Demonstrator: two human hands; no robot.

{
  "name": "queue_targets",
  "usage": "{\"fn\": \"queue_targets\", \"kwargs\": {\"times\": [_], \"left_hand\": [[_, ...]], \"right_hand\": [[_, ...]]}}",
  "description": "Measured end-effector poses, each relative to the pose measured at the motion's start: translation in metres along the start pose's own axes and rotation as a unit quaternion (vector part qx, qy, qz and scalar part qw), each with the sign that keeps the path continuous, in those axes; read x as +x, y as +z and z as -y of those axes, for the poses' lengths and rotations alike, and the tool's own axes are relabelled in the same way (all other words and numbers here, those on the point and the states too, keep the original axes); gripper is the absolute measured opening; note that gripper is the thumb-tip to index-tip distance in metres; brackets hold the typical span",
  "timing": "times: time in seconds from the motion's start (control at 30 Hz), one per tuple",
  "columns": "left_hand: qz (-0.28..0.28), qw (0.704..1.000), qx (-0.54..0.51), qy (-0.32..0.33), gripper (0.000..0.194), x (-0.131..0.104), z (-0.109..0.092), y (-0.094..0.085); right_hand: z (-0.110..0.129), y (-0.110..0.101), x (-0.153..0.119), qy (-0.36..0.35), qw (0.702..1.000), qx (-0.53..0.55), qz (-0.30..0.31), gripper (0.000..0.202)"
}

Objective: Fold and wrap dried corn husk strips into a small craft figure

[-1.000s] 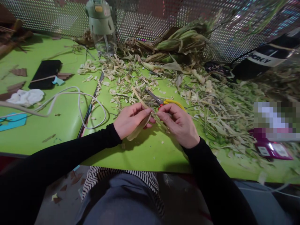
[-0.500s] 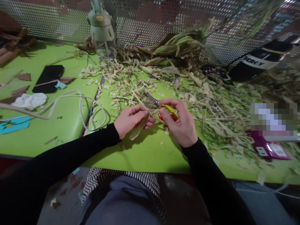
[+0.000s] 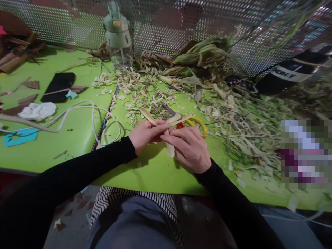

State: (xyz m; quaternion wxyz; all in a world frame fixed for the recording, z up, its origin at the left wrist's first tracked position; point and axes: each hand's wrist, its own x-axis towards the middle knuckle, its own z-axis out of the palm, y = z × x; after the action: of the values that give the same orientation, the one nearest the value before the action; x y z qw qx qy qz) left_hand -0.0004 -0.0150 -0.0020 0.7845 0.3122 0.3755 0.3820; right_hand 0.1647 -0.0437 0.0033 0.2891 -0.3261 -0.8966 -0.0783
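Pale corn husk strips fan out between my two hands, some ends pointing away from me and one hanging down toward me. My left hand pinches them between thumb and fingers. From the other side, my right hand closes its fingertips on the same husk, touching the left fingertips. Just beyond the right knuckles lie scissors with yellow and red handles, blades toward the far left. The fingers hide where the strips meet.
Husk scraps litter the green table, with bundled husks at the mesh panel. A clear bottle stands behind. To the left are a black phone, a white cable and crumpled tissue; a black bottle leans right.
My right hand has let go of the scissors, which now lie beyond it, and has moved toward me to grip the husk with my left hand. The view has shifted slightly.
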Motion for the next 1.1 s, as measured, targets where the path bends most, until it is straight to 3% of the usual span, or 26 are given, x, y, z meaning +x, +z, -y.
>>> {"fn": "queue_targets", "kwargs": {"times": [0.2, 0.37, 0.43, 0.6, 0.73, 0.9, 1.0, 1.1], "left_hand": [[0.012, 0.999, -0.035, -0.013, 0.015, -0.001, 0.001, 0.002], [0.028, 0.999, -0.012, -0.019, 0.018, -0.001, 0.000, -0.001], [0.032, 0.999, 0.000, -0.019, 0.017, -0.002, -0.001, 0.000], [0.028, 0.998, 0.052, -0.006, 0.009, -0.003, -0.004, 0.003], [0.038, 0.997, 0.073, -0.007, 0.004, -0.004, -0.005, 0.002], [0.043, 0.996, 0.081, -0.010, 0.003, -0.004, -0.010, -0.001], [0.024, 0.996, 0.080, -0.007, 0.003, -0.003, -0.011, -0.002], [0.009, 0.998, 0.063, 0.006, 0.008, -0.001, -0.010, -0.003]], "right_hand": [[-0.002, 0.000, -0.002, -0.019, 0.998, 0.063, 0.012, 0.024], [-0.005, 0.001, 0.000, 0.106, 0.982, 0.120, -0.098, 0.015], [-0.007, 0.000, 0.001, 0.148, 0.977, 0.106, -0.114, 0.010], [-0.008, 0.000, 0.003, 0.211, 0.969, 0.099, -0.081, 0.001], [-0.009, 0.001, 0.000, 0.263, 0.948, 0.172, -0.053, 0.007], [-0.016, -0.009, 0.000, 0.184, 0.965, 0.183, -0.027, 0.030], [-0.019, -0.015, 0.000, 0.180, 0.972, 0.137, -0.066, 0.020], [-0.019, -0.018, 0.001, 0.184, 0.962, 0.197, -0.048, 0.013]]}}
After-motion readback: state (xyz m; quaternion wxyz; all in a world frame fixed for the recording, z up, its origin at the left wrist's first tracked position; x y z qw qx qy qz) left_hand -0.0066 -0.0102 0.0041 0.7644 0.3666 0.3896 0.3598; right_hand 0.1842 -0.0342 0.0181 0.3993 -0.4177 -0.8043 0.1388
